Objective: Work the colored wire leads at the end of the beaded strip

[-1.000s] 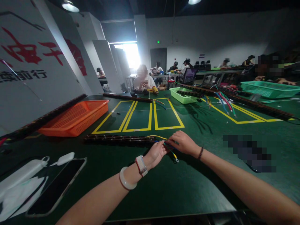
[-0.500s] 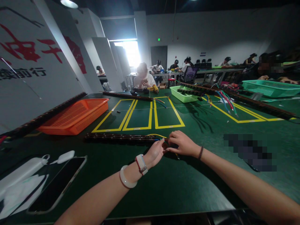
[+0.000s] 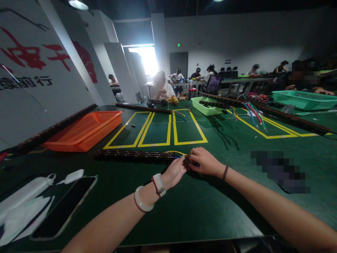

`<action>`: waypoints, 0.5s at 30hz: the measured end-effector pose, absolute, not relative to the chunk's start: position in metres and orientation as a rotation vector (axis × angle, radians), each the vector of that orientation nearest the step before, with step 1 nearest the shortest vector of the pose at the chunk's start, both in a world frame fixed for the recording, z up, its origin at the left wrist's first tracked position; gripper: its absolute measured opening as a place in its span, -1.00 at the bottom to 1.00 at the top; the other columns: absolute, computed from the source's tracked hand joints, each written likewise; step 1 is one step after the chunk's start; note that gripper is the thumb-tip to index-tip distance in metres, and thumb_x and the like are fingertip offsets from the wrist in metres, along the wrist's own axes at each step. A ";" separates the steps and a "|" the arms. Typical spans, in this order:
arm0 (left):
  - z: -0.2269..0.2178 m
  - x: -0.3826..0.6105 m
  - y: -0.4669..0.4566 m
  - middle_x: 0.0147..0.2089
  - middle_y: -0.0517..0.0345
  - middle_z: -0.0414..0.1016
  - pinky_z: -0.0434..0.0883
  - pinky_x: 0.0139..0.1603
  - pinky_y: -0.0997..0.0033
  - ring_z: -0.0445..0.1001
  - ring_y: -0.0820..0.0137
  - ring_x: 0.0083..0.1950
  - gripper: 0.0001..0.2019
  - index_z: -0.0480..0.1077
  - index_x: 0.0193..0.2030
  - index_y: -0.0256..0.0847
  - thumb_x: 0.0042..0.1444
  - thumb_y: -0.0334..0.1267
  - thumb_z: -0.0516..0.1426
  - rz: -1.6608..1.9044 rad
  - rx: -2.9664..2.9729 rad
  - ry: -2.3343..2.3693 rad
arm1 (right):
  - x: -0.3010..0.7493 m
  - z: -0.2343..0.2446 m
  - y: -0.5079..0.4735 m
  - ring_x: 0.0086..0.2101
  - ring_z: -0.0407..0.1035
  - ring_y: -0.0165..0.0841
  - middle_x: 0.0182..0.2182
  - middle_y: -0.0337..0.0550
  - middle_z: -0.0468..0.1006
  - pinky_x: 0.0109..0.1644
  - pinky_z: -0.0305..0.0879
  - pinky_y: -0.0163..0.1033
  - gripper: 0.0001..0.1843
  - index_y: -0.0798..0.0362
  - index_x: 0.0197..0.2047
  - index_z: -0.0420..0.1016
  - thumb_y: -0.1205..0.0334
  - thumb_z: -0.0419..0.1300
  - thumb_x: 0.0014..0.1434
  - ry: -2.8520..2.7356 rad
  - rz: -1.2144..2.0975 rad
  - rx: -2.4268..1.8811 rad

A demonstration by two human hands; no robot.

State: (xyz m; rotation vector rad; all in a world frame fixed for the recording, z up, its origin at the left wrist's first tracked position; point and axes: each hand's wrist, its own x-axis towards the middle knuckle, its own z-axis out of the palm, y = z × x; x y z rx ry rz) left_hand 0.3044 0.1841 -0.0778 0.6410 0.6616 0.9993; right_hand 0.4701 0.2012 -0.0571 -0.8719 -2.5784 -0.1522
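A long dark strip (image 3: pixel 137 155) lies on the green table, with coloured wires coming out of its right end. A yellow wire (image 3: pixel 176 152) arches over that end toward my fingers. My left hand (image 3: pixel 175 173) is closed on the wires just past the strip's end, its fingertips pressed together. Right beside it, my right hand (image 3: pixel 204 161) is also closed on the wires, its fingers bent and the thumb meeting the left fingertips. Between the hands the wires are mostly hidden, so I cannot tell which ones each hand pinches.
An orange basket (image 3: pixel 84 135) stands at the left, with a phone (image 3: pixel 64 207) and a white device (image 3: pixel 26 193) nearer me. Yellow tape frames (image 3: pixel 155 144) mark the table. Beyond are a light green basket (image 3: pixel 207 109) and more dark strips. A person (image 3: pixel 162 88) sits opposite.
My right fingers have closed in slightly toward the left hand. The wire end that hung below them has drawn mostly out of sight. The strip stays in place.
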 end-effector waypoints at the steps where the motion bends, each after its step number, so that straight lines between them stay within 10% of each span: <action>1: -0.077 0.304 0.184 -0.24 -0.03 0.44 0.33 -0.02 0.35 0.42 0.43 -0.18 -0.86 0.34 -0.29 -0.35 0.20 -0.32 0.02 0.995 0.643 0.669 | 0.470 -0.057 0.201 -0.32 0.17 -0.35 -0.32 -0.12 0.34 -0.21 0.08 -0.23 -0.86 0.10 -0.35 0.38 0.20 0.14 0.13 -2.580 -0.153 -0.875; 15: -0.073 0.305 0.182 -0.22 -0.06 0.45 0.34 -0.02 0.32 0.43 0.39 -0.14 -0.87 0.34 -0.32 -0.34 0.19 -0.33 0.03 0.992 0.618 0.687 | 0.469 -0.057 0.201 -0.35 0.18 -0.36 -0.34 -0.12 0.34 -0.24 0.09 -0.25 -0.87 0.10 -0.36 0.38 0.21 0.18 0.10 -2.591 -0.132 -0.878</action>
